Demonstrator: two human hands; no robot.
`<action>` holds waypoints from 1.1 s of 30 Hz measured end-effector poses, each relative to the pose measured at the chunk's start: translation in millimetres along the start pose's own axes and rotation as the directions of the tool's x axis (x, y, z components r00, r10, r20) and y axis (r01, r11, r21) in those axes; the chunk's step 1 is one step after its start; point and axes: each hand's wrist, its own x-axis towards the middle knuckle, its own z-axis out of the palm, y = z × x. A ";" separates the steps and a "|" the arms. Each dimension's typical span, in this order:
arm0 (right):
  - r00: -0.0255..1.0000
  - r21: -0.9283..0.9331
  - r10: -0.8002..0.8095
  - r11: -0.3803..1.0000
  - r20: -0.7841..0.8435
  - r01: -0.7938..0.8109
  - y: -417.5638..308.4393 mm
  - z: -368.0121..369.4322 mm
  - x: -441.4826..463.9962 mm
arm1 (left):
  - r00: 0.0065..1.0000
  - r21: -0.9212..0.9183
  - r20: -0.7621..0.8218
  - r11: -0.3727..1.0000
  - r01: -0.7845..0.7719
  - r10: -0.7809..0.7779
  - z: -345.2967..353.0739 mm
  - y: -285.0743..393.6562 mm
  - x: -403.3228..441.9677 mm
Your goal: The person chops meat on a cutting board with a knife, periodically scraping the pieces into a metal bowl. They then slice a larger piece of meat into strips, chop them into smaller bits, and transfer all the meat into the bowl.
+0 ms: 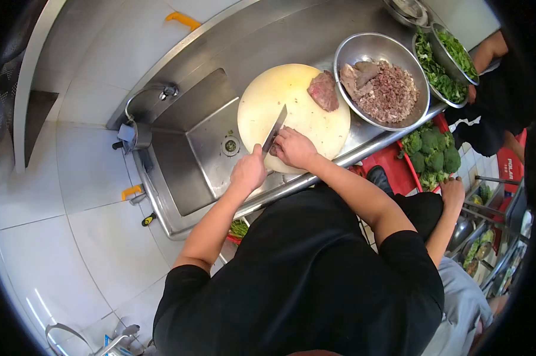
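My left hand (248,170) is closed around the handle of a kitchen knife (275,127), its blade pointing away from me over the round cutting board (262,89). Close beside the blade, my right hand (296,147) presses a small dark piece of meat (274,149) onto the board with bent fingers, which partly hide it. A larger chunk of red meat (323,91) lies at the board's far right. Touching that side is a steel bowl (401,56) of diced meat (392,92) with larger pieces in it.
The board sits beside a steel sink basin (182,160) with a faucet (149,92). Bowls of leafy greens (452,53) stand far right, near another person's arm (490,50). Below are broccoli (429,148) in a red crate (383,166) and another person's hand (452,193).
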 end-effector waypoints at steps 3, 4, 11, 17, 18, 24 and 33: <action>0.999 0.003 -0.024 1.000 -0.022 0.025 -3.2 -11.5 -2.2 | 0.998 -0.002 0.067 1.000 0.020 -0.020 -32.4 13.0 -31.8; 0.999 -0.005 -0.032 0.999 -0.032 0.032 -4.2 -13.2 -3.0 | 0.997 0.002 0.065 0.999 0.038 -0.038 -23.8 9.5 -32.2; 0.999 -0.078 -0.040 0.996 -0.034 0.037 1.3 -3.5 -7.5 | 1.000 0.003 0.003 1.000 0.015 -0.015 -2.8 10.2 -4.1; 0.999 -0.038 -0.006 0.999 -0.043 0.005 3.7 -7.2 -15.8 | 0.998 -0.006 0.028 0.998 0.055 -0.055 15.5 6.2 -25.3; 0.999 -0.036 -0.001 0.999 -0.042 0.000 5.8 -10.0 -12.7 | 0.999 -0.009 0.011 0.999 0.032 -0.032 13.8 12.1 -9.9; 0.997 -0.016 0.006 1.000 -0.074 -0.008 5.9 -13.5 -18.6 | 0.999 0.011 0.025 1.000 0.020 -0.020 -16.6 21.0 -28.6; 0.993 -0.015 -0.007 1.000 -0.118 0.005 6.0 -15.1 -23.9 | 0.999 -0.003 0.034 1.000 0.007 -0.007 -13.0 19.8 -27.0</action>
